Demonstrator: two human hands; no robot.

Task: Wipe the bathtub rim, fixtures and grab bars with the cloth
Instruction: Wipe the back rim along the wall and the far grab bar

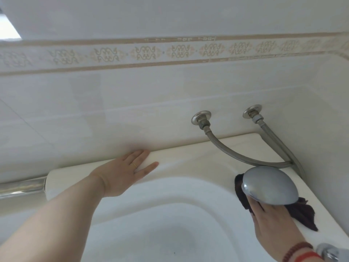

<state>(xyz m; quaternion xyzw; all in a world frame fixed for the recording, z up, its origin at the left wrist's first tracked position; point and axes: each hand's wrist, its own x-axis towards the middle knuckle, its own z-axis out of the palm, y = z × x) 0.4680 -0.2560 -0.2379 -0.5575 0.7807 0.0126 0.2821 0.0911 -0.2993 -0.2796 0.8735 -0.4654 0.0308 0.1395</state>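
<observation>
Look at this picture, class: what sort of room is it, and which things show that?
Most likely a home bathroom. A white tub sits against a tiled wall, two metal hoses run from wall fittings, and a chrome bar lies along the rim.

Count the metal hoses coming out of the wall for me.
2. The left hose curves down from its wall flange across the tub rim; the right hose drops beside the corner. Their lower ends are hidden behind the shower head.
</observation>
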